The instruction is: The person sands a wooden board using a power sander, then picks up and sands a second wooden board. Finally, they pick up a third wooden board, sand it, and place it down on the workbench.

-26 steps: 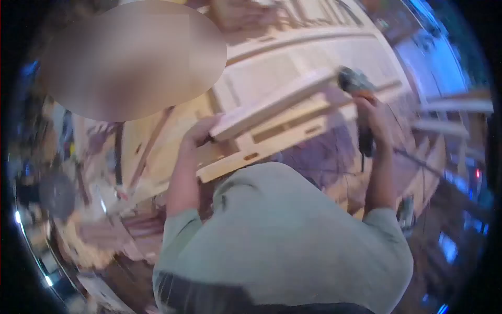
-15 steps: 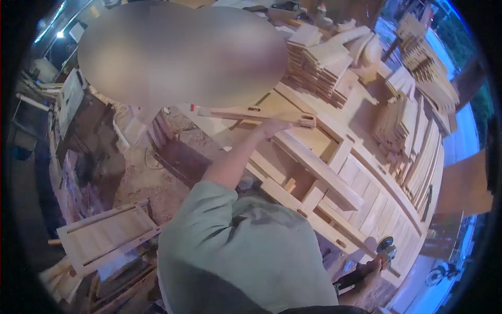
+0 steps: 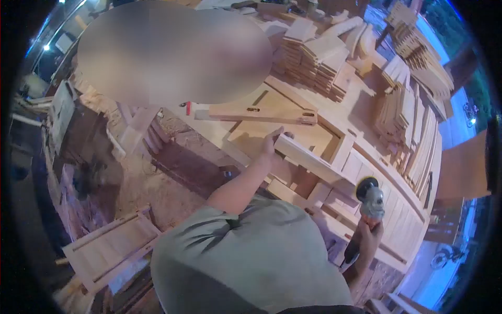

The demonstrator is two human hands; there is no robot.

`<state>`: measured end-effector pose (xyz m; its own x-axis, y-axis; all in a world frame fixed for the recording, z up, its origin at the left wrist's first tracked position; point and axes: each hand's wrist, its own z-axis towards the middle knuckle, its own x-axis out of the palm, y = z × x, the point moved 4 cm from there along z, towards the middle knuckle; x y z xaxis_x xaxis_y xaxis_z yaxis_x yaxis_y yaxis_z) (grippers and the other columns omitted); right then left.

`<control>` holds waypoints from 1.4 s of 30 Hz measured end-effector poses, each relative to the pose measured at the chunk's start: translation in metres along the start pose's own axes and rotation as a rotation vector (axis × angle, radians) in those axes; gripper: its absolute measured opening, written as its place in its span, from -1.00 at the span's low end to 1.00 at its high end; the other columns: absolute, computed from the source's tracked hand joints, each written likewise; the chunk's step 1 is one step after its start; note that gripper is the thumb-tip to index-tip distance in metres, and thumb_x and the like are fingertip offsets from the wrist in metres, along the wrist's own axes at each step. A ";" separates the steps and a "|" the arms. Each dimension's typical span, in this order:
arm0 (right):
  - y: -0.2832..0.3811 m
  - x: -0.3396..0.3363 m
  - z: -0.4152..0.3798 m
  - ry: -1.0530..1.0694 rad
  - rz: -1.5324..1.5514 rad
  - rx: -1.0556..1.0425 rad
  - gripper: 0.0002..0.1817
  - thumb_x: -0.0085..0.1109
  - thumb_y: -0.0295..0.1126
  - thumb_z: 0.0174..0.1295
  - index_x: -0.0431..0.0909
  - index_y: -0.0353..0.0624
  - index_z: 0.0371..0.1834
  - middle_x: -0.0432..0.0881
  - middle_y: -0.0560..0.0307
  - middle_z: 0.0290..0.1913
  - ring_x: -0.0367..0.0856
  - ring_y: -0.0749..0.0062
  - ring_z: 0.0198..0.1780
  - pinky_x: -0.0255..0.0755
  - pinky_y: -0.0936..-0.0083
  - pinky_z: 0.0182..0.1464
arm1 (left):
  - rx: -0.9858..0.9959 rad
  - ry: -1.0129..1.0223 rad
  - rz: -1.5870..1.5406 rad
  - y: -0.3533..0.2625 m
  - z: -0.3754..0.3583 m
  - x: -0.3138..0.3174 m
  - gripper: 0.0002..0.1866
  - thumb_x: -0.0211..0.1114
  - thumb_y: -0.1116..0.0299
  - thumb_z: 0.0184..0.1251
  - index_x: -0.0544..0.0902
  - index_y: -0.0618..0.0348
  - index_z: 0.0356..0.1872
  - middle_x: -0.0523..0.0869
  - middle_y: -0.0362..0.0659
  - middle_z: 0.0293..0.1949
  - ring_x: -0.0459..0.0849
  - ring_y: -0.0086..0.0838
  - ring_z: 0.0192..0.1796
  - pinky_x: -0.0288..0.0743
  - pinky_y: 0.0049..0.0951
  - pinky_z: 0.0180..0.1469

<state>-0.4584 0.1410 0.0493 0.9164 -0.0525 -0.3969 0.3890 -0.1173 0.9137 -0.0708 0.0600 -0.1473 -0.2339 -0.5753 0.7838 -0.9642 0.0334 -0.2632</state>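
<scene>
My right hand [image 3: 370, 229] is wrapped round the body of an angle grinder [image 3: 372, 203]. The grinder's round dark disc with a yellow rim [image 3: 366, 188] is tilted up beside the far end of a light wooden board [image 3: 316, 160]. At the board's near-left end, my left hand [image 3: 272, 143] grips it, with the thumb over the edge. Below the board lies a panelled wooden door frame [image 3: 340, 153]. Another slotted wooden rail [image 3: 261, 112] rests across the frame beyond my left hand.
Stacked wooden pieces [image 3: 314, 65] stand at the back of the bench, with more curved pieces [image 3: 397, 120] to the right. A small panelled door [image 3: 112, 246] leans at lower left above scraps. Sawdust covers the floor [image 3: 151, 188]. A red-ended tool [image 3: 188, 108] lies near the blurred area.
My left hand has left the slotted rail and now holds the board's end. My right hand has lifted the grinder up and inward, close to the board.
</scene>
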 end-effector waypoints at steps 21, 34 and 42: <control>0.095 0.199 -0.008 0.568 -0.408 -0.048 -0.35 0.40 -0.02 0.11 0.47 -0.42 -0.01 0.68 -0.26 -0.25 0.70 -0.10 -0.18 0.52 0.20 -0.11 | 0.503 0.644 0.749 -0.022 -0.027 0.025 -0.76 0.22 0.30 0.47 0.56 0.30 -0.07 0.66 -0.10 -0.12 0.67 -0.34 -0.02 0.56 -0.30 0.13; 0.068 0.106 -0.032 0.319 -0.209 0.105 -0.47 0.37 -0.21 0.17 0.52 -0.34 0.11 0.71 -0.04 -0.11 0.69 0.30 -0.08 0.51 0.37 0.02 | 0.165 0.551 0.228 -0.018 -0.006 0.010 -0.69 0.05 0.22 0.50 0.55 0.31 -0.10 0.61 -0.09 -0.15 0.57 -0.24 0.08 0.41 -0.12 0.29; -0.001 0.005 -0.037 0.067 -0.129 0.382 -0.58 0.31 -0.34 0.21 0.55 -0.36 0.07 0.63 0.22 -0.20 0.54 0.64 -0.20 0.45 0.58 -0.14 | -0.013 0.667 0.053 -0.017 0.005 -0.014 -0.69 0.26 0.34 0.33 0.53 0.28 0.00 0.59 -0.12 -0.10 0.53 -0.22 0.15 0.37 -0.06 0.36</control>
<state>-0.4506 0.1780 0.0495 0.8715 0.0504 -0.4878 0.4497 -0.4789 0.7539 -0.0507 0.0636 -0.1569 -0.3044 0.0560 0.9509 -0.9496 0.0601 -0.3075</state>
